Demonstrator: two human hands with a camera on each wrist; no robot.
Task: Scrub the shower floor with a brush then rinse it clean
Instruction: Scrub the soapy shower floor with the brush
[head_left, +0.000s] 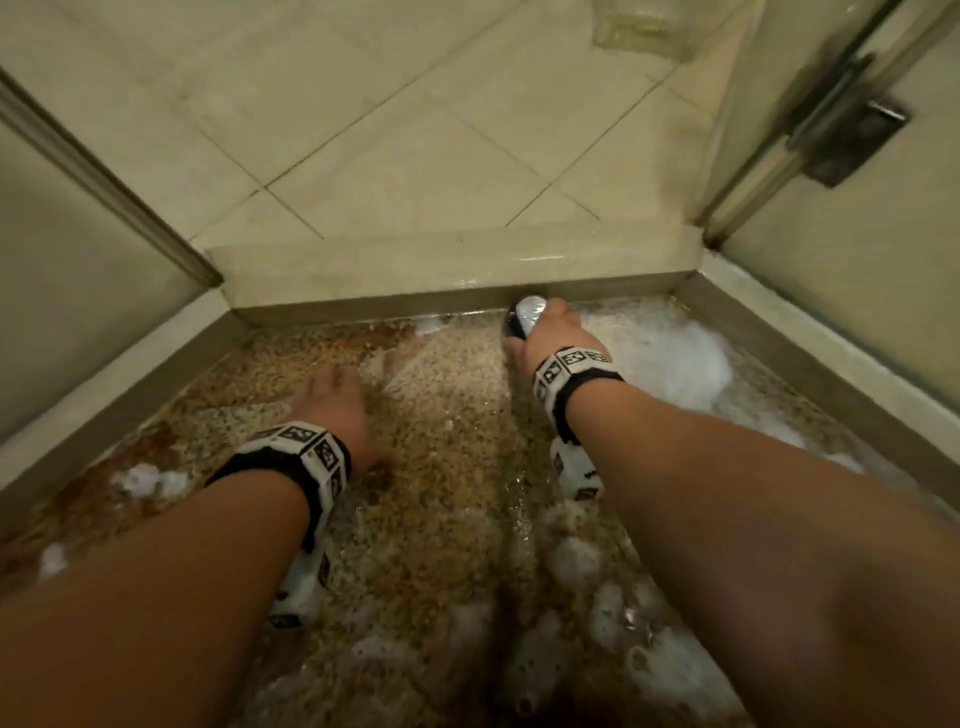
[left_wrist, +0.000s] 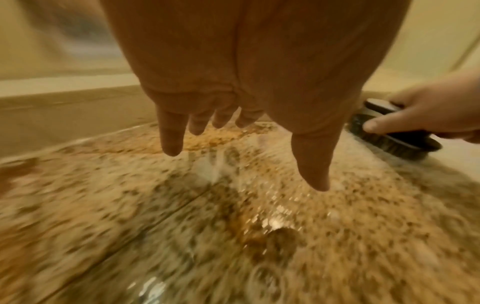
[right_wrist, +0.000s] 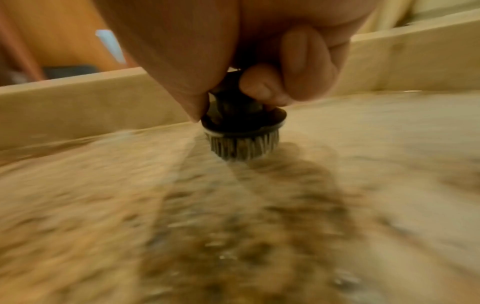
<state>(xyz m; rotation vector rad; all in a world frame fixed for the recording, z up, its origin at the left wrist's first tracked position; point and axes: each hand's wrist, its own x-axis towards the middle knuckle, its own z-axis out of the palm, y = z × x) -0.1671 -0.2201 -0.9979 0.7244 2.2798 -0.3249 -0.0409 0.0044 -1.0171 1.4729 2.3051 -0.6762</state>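
Note:
My right hand (head_left: 550, 327) grips a dark scrub brush (head_left: 523, 318) at the far edge of the wet, speckled shower floor (head_left: 447, 447), close against the raised threshold (head_left: 457, 270). In the right wrist view the fingers (right_wrist: 262, 86) curl round the brush's black handle (right_wrist: 233, 96), and its bristles (right_wrist: 244, 147) press on the floor. My left hand (head_left: 332, 400) is spread just over the wet floor to the left, fingers (left_wrist: 170, 133) straight and empty. The brush (left_wrist: 397, 131) shows at the right in the left wrist view.
White foam (head_left: 670, 358) lies on the floor to the right of the brush, and more patches (head_left: 670, 660) lie near me. Low kerbs edge the floor left (head_left: 119, 374) and right (head_left: 810, 332). A glass door with a metal hinge (head_left: 857, 140) stands at the right. Beige tiles (head_left: 415, 130) lie beyond the threshold.

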